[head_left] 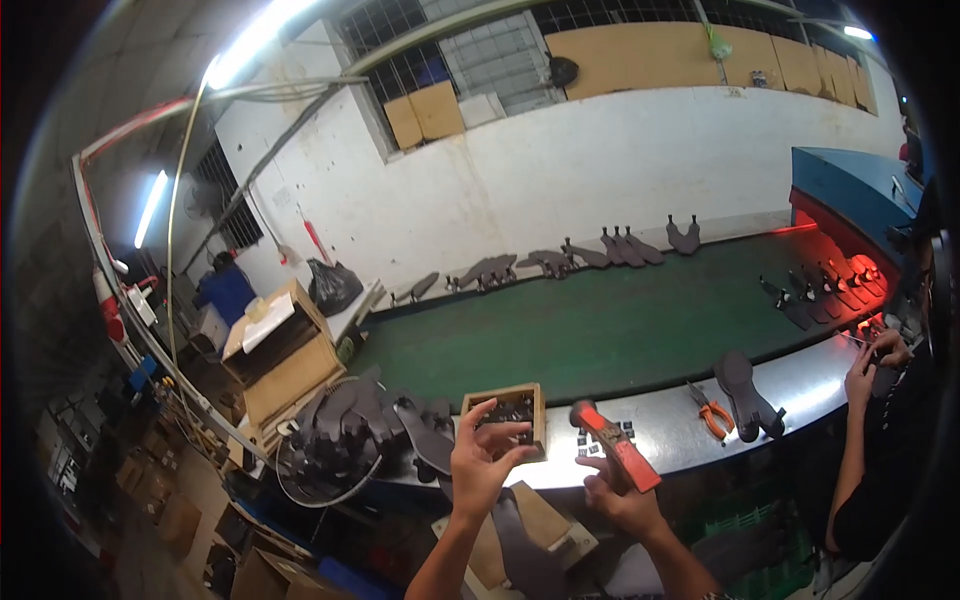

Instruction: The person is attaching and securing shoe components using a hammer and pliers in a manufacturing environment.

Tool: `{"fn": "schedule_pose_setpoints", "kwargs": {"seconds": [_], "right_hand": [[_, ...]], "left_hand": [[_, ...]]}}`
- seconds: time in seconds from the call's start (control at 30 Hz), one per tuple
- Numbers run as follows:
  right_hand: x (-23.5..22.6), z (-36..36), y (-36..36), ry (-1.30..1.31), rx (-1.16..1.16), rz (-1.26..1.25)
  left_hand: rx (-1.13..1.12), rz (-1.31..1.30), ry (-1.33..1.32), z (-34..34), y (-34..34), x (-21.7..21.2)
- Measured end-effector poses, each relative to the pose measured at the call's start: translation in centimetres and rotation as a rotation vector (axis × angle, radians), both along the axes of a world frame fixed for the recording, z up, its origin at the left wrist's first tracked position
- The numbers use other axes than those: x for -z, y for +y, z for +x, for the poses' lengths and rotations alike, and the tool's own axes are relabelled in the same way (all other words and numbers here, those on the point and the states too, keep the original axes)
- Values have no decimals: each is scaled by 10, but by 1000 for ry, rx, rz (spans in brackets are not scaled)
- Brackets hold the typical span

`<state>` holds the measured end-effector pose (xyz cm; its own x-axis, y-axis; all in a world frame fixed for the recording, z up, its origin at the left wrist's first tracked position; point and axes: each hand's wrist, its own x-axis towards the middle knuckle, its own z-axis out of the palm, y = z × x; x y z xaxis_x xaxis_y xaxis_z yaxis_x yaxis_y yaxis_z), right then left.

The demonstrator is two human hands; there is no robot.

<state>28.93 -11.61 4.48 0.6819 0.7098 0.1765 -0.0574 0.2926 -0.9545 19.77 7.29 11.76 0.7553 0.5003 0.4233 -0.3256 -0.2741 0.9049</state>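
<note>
My left hand (482,462) is raised beside a wooden box (541,420) of small dark parts. Its thumb and fingers are curved but apart, and I see nothing between them. In my right hand (625,505) is a hammer (615,447) with a red, round-faced head; its handle is mostly hidden by the fingers. Below and between my hands, a dark grey shoe sole (515,550) lies over a pale block (545,507). Small dark and pale pieces (590,440) are scattered on the metal ledge next to the hammer.
Behind the metal ledge (670,437) runs a green conveyor belt (560,325), with soles (630,247) along its far edge. Orange-handled pliers (713,415) and a pair of soles (745,392) lie right. A basket (325,497) heaped with soles stands left. A co-worker's hands (872,365) work far right.
</note>
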Motion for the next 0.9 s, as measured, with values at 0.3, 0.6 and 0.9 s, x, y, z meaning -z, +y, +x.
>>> {"fn": "schedule_pose_setpoints", "kwargs": {"seconds": [0.3,0.6,0.9], "right_hand": [[-50,-44,14,-58,-138,115],[-36,-54,17,49,-181,143],[-12,-60,22,35,-302,12]], "left_hand": [[1,261,-115,-61,-45,-7],[-18,96,-107,-80,-44,12],[-208,26,-79,-89,-55,25]]}}
